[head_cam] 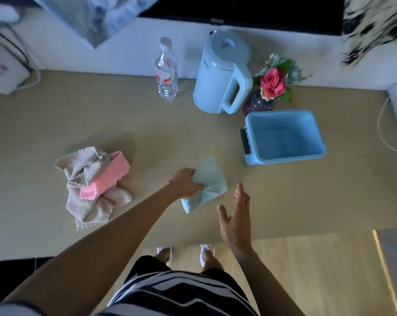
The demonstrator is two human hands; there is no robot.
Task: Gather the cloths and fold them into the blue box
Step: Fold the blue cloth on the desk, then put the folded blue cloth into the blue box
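A light blue cloth (210, 182) lies crumpled on the wooden table near its front edge, and my left hand (185, 182) grips its left side. My right hand (236, 221) hovers open just right of and below the cloth, fingers spread, touching nothing. A beige cloth (90, 201) sits in a heap at the left with a pink cloth (107, 177) lying across it. The blue box (284, 136) stands to the upper right of the blue cloth, with nothing visible inside.
Along the back of the table (147, 124) stand a clear water bottle (166, 71), a pale blue kettle (222, 73) and a dark vase with a pink flower (271, 86), right behind the box. The table's front edge runs just below my hands.
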